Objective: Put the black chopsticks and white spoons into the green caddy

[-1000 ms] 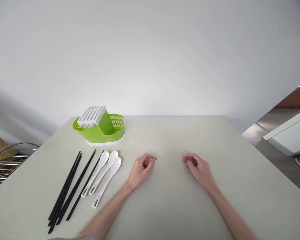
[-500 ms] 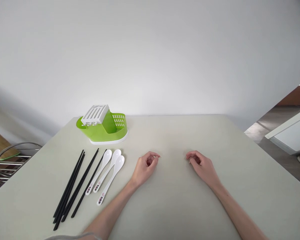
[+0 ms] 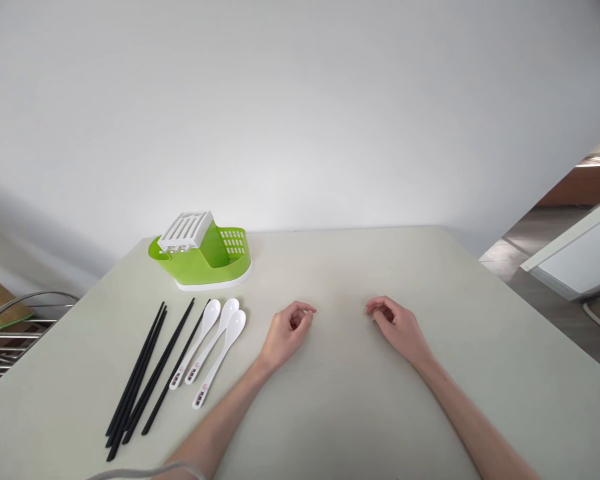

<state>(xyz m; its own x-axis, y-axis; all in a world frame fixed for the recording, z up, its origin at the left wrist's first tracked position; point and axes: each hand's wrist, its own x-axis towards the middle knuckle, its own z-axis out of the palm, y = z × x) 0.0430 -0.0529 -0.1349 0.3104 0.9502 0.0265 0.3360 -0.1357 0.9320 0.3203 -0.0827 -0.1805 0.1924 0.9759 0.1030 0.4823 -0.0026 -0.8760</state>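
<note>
My left hand (image 3: pixel 289 332) rests on the table, its fingers curled in and the thumb close to the index fingertip, closed with nothing visible in it. Opposite it lies my right hand (image 3: pixel 398 328), also loosely curled shut and holding nothing visible. Three white spoons (image 3: pixel 219 357) with printed handles are nearest to my left hand, on its left, bowls pointing away from me. Beside them are several black chopsticks (image 3: pixel 139 373), some crossing or overlapping. Behind the utensils stands a green utensil holder (image 3: pixel 205 263) with a white slotted top and a white base. Neither hand touches these things.
The pale table (image 3: pixel 340 407) meets a white wall (image 3: pixel 300 120) at its back edge. A metal rack (image 3: pixel 17 330) stands beyond the left edge. On the right, past the table, is a white panel (image 3: pixel 580 253) above the floor. A grey cable (image 3: pixel 145 472) crosses my left forearm.
The whole view has shifted slightly, with the holder, utensils and hands appearing a little further left. Both hands keep their pose on the table.
</note>
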